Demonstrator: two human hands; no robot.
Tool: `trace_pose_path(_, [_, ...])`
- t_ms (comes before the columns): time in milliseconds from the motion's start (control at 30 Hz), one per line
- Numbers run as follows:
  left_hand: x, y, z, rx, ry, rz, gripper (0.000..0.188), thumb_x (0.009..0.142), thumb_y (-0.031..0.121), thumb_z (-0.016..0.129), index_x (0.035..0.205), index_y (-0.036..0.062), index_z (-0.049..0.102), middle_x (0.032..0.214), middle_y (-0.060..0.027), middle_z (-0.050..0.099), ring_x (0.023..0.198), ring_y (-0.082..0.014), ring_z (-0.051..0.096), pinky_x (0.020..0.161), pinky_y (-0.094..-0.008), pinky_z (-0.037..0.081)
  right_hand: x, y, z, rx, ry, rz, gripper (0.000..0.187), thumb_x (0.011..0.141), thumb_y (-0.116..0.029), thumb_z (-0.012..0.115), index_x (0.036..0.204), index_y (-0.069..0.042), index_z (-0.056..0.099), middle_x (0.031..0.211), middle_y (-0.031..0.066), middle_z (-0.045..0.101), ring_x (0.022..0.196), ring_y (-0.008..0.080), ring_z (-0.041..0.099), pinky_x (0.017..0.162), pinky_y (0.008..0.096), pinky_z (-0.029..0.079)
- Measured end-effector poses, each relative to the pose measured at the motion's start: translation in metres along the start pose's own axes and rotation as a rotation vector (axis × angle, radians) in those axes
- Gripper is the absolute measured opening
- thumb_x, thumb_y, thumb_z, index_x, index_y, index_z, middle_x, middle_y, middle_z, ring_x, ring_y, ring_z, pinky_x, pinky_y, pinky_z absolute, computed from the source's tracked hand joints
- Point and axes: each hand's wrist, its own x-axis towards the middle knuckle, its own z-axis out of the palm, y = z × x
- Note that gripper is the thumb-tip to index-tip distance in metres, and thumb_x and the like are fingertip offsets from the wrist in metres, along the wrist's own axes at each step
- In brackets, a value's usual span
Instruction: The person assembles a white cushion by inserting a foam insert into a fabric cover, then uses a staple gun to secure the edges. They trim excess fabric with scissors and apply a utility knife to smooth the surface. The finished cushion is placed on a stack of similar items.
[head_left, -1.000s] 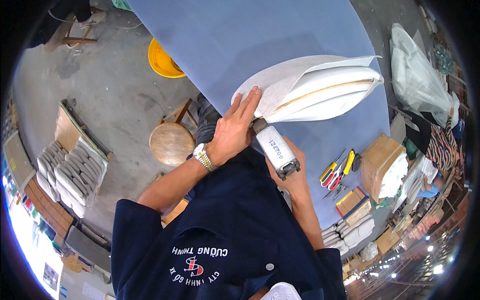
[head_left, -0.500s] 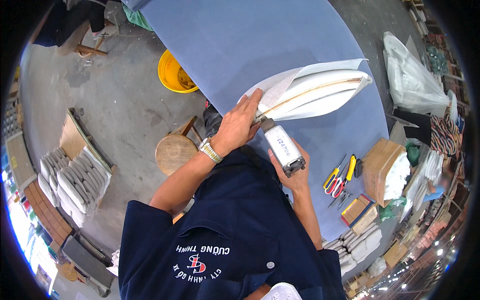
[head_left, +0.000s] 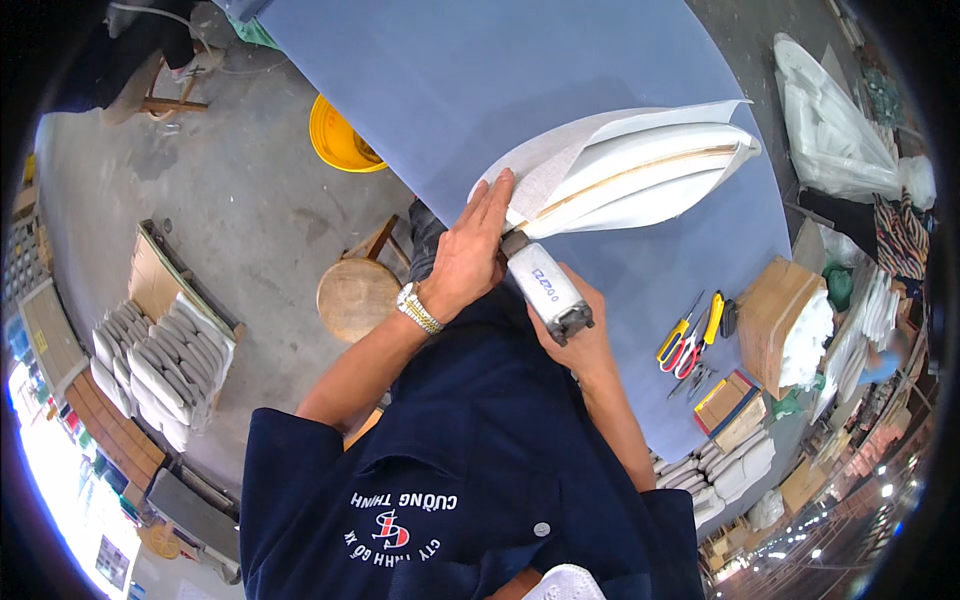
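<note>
My left hand grips the near left end of a curved white padded panel, its fingers stretched along the pale cloth cover. The panel tilts up on the blue-grey table, and a thin wooden edge shows between its white layers. My right hand is wrapped round a white and black staple gun. The gun's nose meets the panel's near corner beside my left fingers. My right fingers are partly hidden behind the gun's body, and my left thumb is mostly hidden.
Right on the table lie a yellow-handled screwdriver, scissors, a yellow cutter and small boxes. A cardboard box stands beyond. Left are a stool, a yellow bucket and stacked grey pads.
The panel's near end, both hands and the staple gun have shifted slightly left in view. The gun's nose stays at the panel's corner, and my grip looks the same.
</note>
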Motion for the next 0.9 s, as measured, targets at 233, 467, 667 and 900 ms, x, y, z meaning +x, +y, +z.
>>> trace_pose_path(233, [0.007,0.006,-0.002,0.057,-0.078,0.049,0.103,0.07,-0.009,0.078,0.16,0.004,0.028,0.16,-0.0214,0.043,0.146,-0.0421,0.043,0.116,-0.0465,0.044,-0.009,0.012,-0.017,0.045,0.056,-0.106,0.033,0.084,-0.011,0.081,0.111,0.003,0.068,0.095,0.014,0.07,0.084,0.0268,0.07,0.077,0.0341,0.054])
trace_pose_path(467, [0.004,0.007,0.008,0.139,-0.025,0.124,0.087,0.087,0.012,0.077,0.159,0.0011,0.03,0.158,-0.0234,0.045,0.142,-0.0432,0.047,0.112,-0.0469,0.046,-0.074,0.07,-0.054,-0.25,0.326,0.155,0.036,0.081,-0.016,0.085,0.109,0.001,0.069,0.1,0.0173,0.067,0.091,0.0349,0.067,0.079,0.0418,0.053])
trace_pose_path(667, [0.014,0.012,0.002,0.049,-0.088,0.088,0.084,0.09,0.016,0.076,0.157,-0.0038,0.03,0.151,-0.0313,0.048,0.14,-0.0467,0.048,0.111,-0.0484,0.045,-0.098,0.129,-0.081,-0.25,0.577,0.319,0.04,0.085,-0.017,0.079,0.121,-0.002,0.07,0.121,0.0174,0.068,0.112,0.0364,0.067,0.096,0.0428,0.054])
trace_pose_path(900, [0.008,0.005,0.005,0.125,-0.067,0.155,0.078,0.092,0.016,0.074,0.156,-0.0044,0.033,0.15,-0.0317,0.05,0.132,-0.0469,0.055,0.105,-0.0483,0.05,-0.06,-0.101,-0.159,0.442,0.593,-0.782,0.027,0.094,-0.012,0.076,0.118,-0.001,0.073,0.121,0.0143,0.07,0.108,0.0333,0.071,0.1,0.0393,0.055])
